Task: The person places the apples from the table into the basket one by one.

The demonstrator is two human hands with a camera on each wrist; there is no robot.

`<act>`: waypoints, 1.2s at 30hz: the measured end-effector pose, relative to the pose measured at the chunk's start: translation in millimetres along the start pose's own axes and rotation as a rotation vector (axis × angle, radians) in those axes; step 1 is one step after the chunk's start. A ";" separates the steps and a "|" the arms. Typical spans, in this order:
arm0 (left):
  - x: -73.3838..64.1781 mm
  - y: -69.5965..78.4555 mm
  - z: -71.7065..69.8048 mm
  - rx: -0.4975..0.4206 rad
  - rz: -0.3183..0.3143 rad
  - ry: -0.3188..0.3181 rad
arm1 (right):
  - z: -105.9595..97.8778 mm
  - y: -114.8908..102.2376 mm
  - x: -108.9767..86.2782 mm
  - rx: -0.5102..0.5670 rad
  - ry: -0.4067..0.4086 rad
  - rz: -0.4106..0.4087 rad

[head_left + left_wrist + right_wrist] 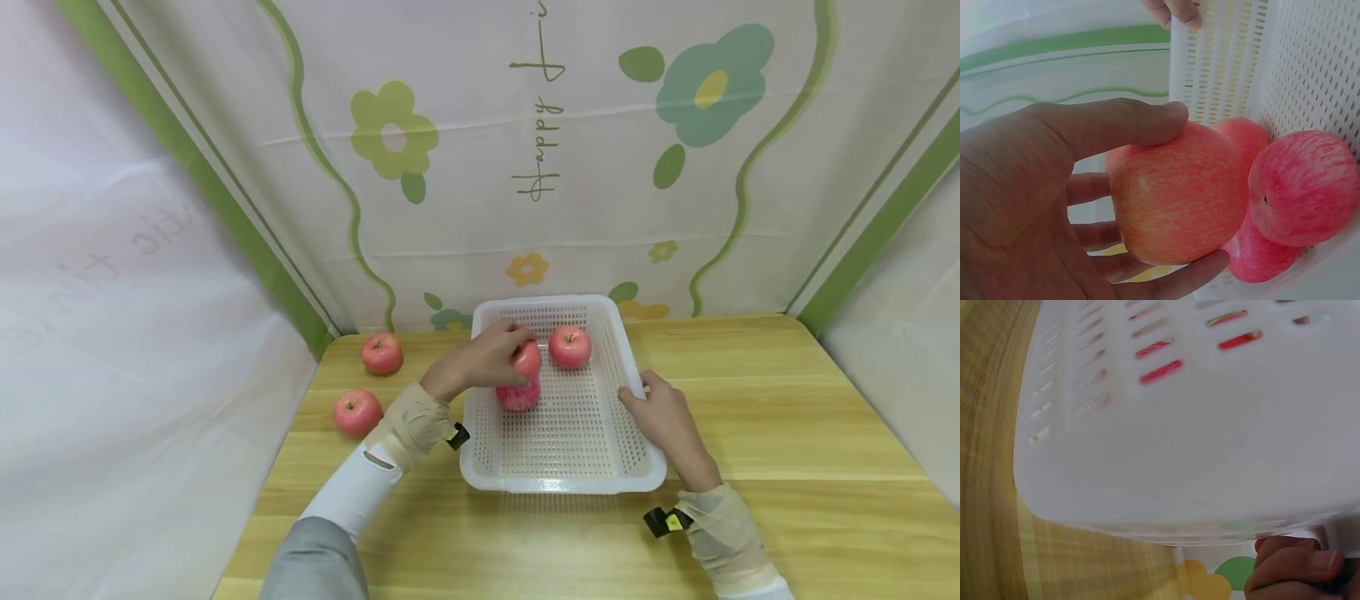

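Observation:
My left hand [480, 360] grips a red apple [1179, 194], thumb on one side and fingers round the other, over the left half of a white perforated plastic basket [562, 485]. Close by that hand, a darker pink-red apple [517, 397] lies in the basket. Another apple [570, 347] sits near the basket's back wall. The left wrist view shows three apples beyond the held one, including a streaked apple [1304, 187]; the head view partly hides this group behind the hand. My right hand [663, 421] holds the basket's right rim, its fingers [1294, 565] curled at the edge.
Two more apples, a rear apple [382, 354] and a nearer apple [357, 413], rest on the wooden table [787, 433] left of the basket; the nearer one is beside my left forearm. A printed white curtain [480, 208] hangs behind the table's back edge.

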State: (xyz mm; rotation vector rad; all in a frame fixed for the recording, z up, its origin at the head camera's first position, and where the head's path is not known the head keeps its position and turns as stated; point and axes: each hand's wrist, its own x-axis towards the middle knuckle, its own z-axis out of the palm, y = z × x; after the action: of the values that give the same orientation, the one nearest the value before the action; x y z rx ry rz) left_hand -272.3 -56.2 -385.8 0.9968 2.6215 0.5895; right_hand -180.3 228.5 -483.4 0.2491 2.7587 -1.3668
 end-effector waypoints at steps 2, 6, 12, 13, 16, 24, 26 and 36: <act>1.6 0.5 1.1 0.001 -0.001 -0.006 | -0.4 -0.1 0.0 -0.002 0.000 -0.002; 5.8 0.9 4.5 -0.002 0.011 -0.022 | -0.3 0.4 0.3 -0.003 0.002 0.001; 10.8 2.4 8.2 0.005 0.012 -0.036 | 0.7 2.0 0.8 -0.002 -0.005 0.002; 11.5 2.9 8.6 0.005 0.011 -0.038 | 0.7 2.2 0.8 0.000 -0.007 0.001; 14.4 3.8 10.0 0.016 0.010 -0.040 | 0.7 2.5 0.9 0.004 -0.007 0.002; 22.1 5.0 14.5 -0.012 0.021 -0.063 | 0.2 2.2 0.8 0.014 -0.005 -0.001; 23.9 5.2 15.3 -0.010 0.022 -0.069 | 0.3 2.2 0.8 0.016 -0.005 0.002; 31.7 10.1 15.3 0.032 0.025 -0.085 | 0.8 1.9 1.2 0.017 -0.002 0.003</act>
State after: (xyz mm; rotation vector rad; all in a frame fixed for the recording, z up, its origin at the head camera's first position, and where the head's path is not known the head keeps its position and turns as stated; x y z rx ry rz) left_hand -283.6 -23.6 -397.9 1.0419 2.5553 0.5012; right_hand -181.2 229.1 -485.5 0.2526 2.7448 -1.3899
